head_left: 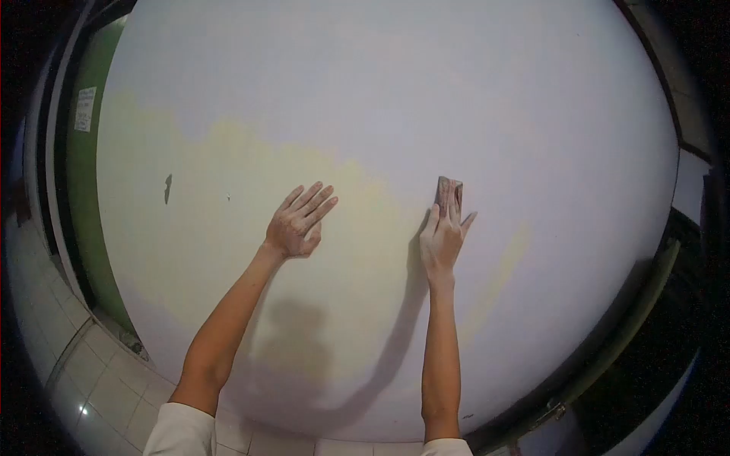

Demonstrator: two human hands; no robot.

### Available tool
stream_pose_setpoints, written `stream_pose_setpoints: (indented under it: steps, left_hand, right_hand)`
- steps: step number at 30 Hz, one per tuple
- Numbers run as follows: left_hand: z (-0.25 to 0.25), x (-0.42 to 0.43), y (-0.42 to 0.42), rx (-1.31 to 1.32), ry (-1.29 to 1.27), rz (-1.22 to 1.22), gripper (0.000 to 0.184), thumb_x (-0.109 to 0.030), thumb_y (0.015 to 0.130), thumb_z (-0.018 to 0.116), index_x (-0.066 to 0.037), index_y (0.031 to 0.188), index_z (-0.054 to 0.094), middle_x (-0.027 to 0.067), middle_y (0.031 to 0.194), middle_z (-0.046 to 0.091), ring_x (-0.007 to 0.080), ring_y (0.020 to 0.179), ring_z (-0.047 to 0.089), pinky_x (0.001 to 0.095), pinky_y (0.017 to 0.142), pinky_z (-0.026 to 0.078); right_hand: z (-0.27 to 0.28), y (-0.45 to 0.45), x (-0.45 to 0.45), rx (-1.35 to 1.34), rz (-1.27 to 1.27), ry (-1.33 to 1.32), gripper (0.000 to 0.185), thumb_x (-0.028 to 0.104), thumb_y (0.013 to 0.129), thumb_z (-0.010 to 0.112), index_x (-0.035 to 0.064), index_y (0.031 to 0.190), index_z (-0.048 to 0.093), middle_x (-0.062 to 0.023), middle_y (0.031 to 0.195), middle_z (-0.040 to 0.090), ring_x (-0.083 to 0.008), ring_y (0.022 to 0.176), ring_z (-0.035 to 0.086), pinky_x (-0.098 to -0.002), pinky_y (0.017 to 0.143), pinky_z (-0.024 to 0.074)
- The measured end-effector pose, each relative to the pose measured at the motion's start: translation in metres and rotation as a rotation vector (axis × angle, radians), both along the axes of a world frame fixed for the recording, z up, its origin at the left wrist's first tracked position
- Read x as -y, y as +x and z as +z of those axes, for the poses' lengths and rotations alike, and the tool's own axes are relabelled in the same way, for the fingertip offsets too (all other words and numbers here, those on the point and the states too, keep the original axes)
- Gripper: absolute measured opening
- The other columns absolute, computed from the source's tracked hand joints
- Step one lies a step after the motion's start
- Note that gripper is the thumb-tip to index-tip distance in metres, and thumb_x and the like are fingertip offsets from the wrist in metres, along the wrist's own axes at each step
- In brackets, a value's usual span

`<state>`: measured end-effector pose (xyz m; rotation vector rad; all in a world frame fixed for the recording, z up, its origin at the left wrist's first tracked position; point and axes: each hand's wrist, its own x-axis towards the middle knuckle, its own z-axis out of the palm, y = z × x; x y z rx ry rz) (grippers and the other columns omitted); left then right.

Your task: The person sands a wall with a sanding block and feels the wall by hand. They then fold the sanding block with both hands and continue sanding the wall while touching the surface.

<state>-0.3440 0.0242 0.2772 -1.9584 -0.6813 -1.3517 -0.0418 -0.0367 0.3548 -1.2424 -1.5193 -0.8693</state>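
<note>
A pale wall (pixel 494 99) fills most of the view, with a large yellowish patch (pixel 220 159) across its left and middle. Against that patch my left hand (pixel 296 222) lies flat, fingers stretched out, holding nothing. Further right, my right hand (pixel 441 247) presses a dark folded piece of sandpaper (pixel 443 194) to the wall, its fingers lying over the sheet. Whitish dust coats both hands. Part of the sandpaper is hidden under the fingers.
A dark chipped spot (pixel 168 189) marks the wall left of my hands. Beyond the wall's left edge stands a green panel (pixel 85 190) with a paper notice (pixel 85 109). White floor tiles (pixel 106 380) show at lower left. A dark edge runs along the lower right.
</note>
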Motion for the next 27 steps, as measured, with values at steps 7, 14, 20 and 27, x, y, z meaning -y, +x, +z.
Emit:
stream_pose_setpoints:
  steps: [7, 14, 20, 27]
  left_hand:
    - [0.003, 0.007, 0.001, 0.005, -0.004, 0.037, 0.069, -0.012, 0.080, 0.052, -0.015, 0.149, 0.052, 0.0046, 0.157, 0.048, 0.0250, 0.147, 0.042, 0.0479, 0.123, 0.031]
    - [0.003, 0.003, 0.002, 0.007, 0.040, 0.037, 0.069, -0.011, 0.081, 0.052, -0.014, 0.149, 0.052, 0.0047, 0.156, 0.049, 0.0264, 0.147, 0.042, 0.0484, 0.123, 0.031]
    - [0.002, 0.003, 0.002, 0.005, 0.017, 0.019, 0.068, -0.011, 0.081, 0.052, -0.015, 0.149, 0.053, 0.0045, 0.156, 0.050, 0.0266, 0.147, 0.042, 0.0480, 0.123, 0.030]
    - [0.003, 0.000, 0.004, 0.011, 0.023, 0.042, 0.069, -0.010, 0.080, 0.052, -0.016, 0.149, 0.053, 0.0048, 0.156, 0.049, 0.0261, 0.148, 0.041, 0.0476, 0.123, 0.029]
  right_hand:
    - [-0.039, -0.003, 0.012, -0.044, 0.044, 0.017, 0.054, 0.012, 0.105, 0.039, 0.0099, 0.159, 0.035, -0.0047, 0.165, 0.035, -0.0231, 0.155, 0.025, -0.0620, 0.125, 0.0035]
    - [-0.114, -0.002, 0.018, -0.131, 0.044, -0.030, 0.057, 0.011, 0.103, 0.042, 0.0145, 0.160, 0.035, -0.0018, 0.166, 0.033, -0.0243, 0.156, 0.025, -0.0645, 0.124, 0.0018]
    - [-0.159, 0.000, 0.022, -0.195, 0.076, -0.072, 0.057, 0.010, 0.102, 0.043, 0.0105, 0.159, 0.036, -0.0054, 0.166, 0.034, -0.0271, 0.155, 0.027, -0.0646, 0.124, 0.0015]
    - [-0.173, 0.002, 0.022, -0.189, 0.026, -0.125, 0.057, 0.011, 0.102, 0.045, 0.0103, 0.159, 0.036, -0.0070, 0.166, 0.034, -0.0274, 0.155, 0.026, -0.0647, 0.124, 0.0018]
